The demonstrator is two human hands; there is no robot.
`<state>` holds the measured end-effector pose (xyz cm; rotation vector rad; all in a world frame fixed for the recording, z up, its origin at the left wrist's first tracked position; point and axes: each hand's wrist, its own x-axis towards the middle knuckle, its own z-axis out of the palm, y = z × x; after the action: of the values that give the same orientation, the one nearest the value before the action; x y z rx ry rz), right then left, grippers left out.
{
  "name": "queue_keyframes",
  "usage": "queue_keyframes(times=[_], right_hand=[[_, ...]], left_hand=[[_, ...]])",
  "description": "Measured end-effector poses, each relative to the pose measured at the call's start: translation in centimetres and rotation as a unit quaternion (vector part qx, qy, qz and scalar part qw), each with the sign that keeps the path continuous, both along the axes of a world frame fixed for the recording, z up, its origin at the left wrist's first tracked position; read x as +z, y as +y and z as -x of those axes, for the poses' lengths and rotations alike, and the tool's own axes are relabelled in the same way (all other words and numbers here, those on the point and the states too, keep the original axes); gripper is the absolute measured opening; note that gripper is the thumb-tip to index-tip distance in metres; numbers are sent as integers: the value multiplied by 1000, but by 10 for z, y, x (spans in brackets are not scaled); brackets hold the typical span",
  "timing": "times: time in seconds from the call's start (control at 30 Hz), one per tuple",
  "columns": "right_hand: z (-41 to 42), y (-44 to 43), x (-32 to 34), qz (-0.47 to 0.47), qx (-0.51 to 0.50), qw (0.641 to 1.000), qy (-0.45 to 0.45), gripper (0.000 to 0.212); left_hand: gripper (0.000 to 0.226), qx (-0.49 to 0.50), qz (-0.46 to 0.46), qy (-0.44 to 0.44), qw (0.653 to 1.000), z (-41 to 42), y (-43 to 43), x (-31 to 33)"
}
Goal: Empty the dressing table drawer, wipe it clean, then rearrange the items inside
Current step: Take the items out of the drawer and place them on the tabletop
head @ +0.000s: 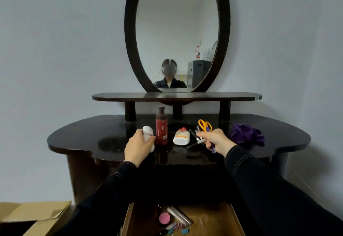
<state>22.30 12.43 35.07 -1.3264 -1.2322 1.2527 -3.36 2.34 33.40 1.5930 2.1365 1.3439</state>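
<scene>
The wooden drawer (234,221) stands pulled out at the bottom edge, holding a pink round puff (164,218), slim tubes (179,215) and coloured binder clips (178,229). My left hand (137,147) grips a white bottle (148,132) over the dark tabletop (83,139). My right hand (216,139) holds a bundle of pens (201,140), one purple end sticking out below the palm. On the tabletop stand a dark red bottle (161,127) and lie a white tube with a red cap (181,136), yellow-handled scissors (204,124) and a purple cloth (246,133).
An oval mirror (177,31) rises behind a narrow upper shelf (176,96) on short posts. A cardboard box (35,215) sits on the floor at the lower left. The wall is plain and pale.
</scene>
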Motion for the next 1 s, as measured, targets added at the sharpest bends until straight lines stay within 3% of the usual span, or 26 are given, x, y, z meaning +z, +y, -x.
queue_keyframes(times=[0.1, 0.2, 0.3, 0.43, 0.53, 0.73, 0.9, 1.0], right_hand=[[11, 7, -4, -60, -12, 995, -79, 31], [21, 1, -7, -113, -14, 987, -115, 34], [18, -6, -13, -154, -10, 979, -131, 80], [6, -14, -23, -218, 48, 944, -241, 94], [10, -13, -28, -208, 115, 896, -375, 103], [27, 10, -25, -190, 100, 852, -477, 103], [32, 26, -23, -195, 82, 856, -472, 98], [29, 17, -20, -248, 43, 848, -466, 95]], left_hand=[[64, 9, 36, 45, 998, 0, 13, 5], [60, 20, 45, 108, 993, -4, 13, 4], [66, 25, 25, 163, 986, -7, 5, -5], [90, -2, 59, 238, 969, -7, 9, -13], [86, -14, 96, 279, 955, -10, 24, -12], [65, -45, 108, 301, 946, -20, 64, -12], [72, -42, 114, 283, 952, -20, 88, -10], [83, -31, 88, 238, 967, -20, 80, -9]])
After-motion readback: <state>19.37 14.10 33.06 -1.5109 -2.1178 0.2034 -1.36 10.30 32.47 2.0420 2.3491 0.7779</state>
